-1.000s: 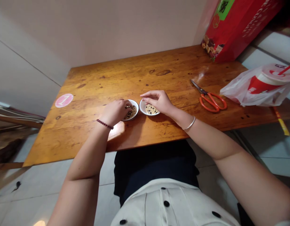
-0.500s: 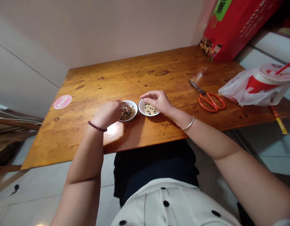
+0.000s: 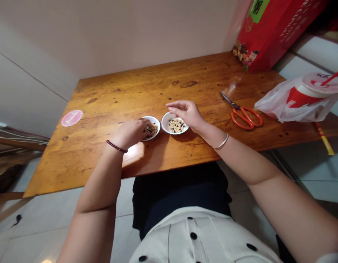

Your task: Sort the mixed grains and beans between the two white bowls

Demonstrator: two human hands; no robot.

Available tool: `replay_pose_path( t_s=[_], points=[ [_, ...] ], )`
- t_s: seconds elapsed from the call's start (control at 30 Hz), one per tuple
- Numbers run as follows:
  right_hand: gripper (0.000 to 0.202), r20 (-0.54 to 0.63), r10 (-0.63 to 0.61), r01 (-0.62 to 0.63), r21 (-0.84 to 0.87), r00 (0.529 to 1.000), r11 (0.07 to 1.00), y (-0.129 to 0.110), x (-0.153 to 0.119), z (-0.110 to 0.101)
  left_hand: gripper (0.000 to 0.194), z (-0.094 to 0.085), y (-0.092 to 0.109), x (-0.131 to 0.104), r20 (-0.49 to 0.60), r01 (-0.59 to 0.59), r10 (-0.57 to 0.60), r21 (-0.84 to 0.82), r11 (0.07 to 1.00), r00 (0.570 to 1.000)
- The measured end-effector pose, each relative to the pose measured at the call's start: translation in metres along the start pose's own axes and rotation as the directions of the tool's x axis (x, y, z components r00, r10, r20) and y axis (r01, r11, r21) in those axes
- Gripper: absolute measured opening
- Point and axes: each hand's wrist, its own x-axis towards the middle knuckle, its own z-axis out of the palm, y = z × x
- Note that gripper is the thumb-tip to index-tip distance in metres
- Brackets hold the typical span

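Two small white bowls with dark rims sit side by side on the wooden table. My left hand point(image 3: 133, 130) reaches into the left bowl point(image 3: 157, 122), thumb and fingers apart, with the fingertips down among its mixed pale and black beans point(image 3: 153, 129). Part of that bowl is hidden under the hand. At the right bowl point(image 3: 164, 128), which also has pale and black beans point(image 3: 176, 125) in it, my right hand point(image 3: 187, 114) hovers over the far right rim. Its fingers are stretched leftward and loosely apart, and I see nothing in them.
On the wooden table point(image 3: 125, 95), orange-handled scissors point(image 3: 241, 114) lie to the right. Beyond them stand a red-and-white cup in a plastic bag point(image 3: 303, 98) and a large red box point(image 3: 275, 36). A pink round sticker marked 1 point(image 3: 71, 118) is at the left.
My left hand has moved slightly right and lower into the left bowl. The right hand has lifted a little and shifted right, uncovering more beans in the right bowl.
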Motion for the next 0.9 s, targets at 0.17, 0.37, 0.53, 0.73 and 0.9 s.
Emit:
replay_pose_path(
  t_s=[0.17, 0.37, 0.53, 0.73, 0.9],
  points=[
    [0.018, -0.006, 0.010, -0.011, -0.027, 1.000, 1.000, 0.001, 0.000, -0.002, 0.030, 0.001, 0.004, 0.003, -0.037, 0.001, 0.000, 0.028, 1.000, 0.999],
    [0.015, 0.022, -0.048, 0.051, -0.191, 0.999, 0.980, 0.005, -0.002, 0.000, 0.025, -0.005, 0.007, 0.004, -0.040, 0.042, -0.042, -0.009, 0.999, 0.998],
    [0.012, 0.027, -0.116, 0.118, -0.333, 0.993, 0.935, 0.005, -0.004, 0.000, 0.024, -0.007, 0.006, 0.005, -0.089, 0.023, -0.028, -0.051, 0.998, 0.996],
    [0.011, 0.135, -0.152, 0.203, -0.605, 0.979, 0.770, -0.003, -0.012, -0.001, 0.026, -0.006, 0.006, 0.004, -0.121, -0.001, -0.003, -0.035, 0.999, 0.993],
    [0.018, 0.196, -0.130, 0.233, -0.734, 0.972, 0.638, 0.000, -0.014, -0.002, 0.025, -0.007, 0.008, 0.001, -0.126, 0.033, -0.038, -0.039, 0.999, 0.991]
  ],
)
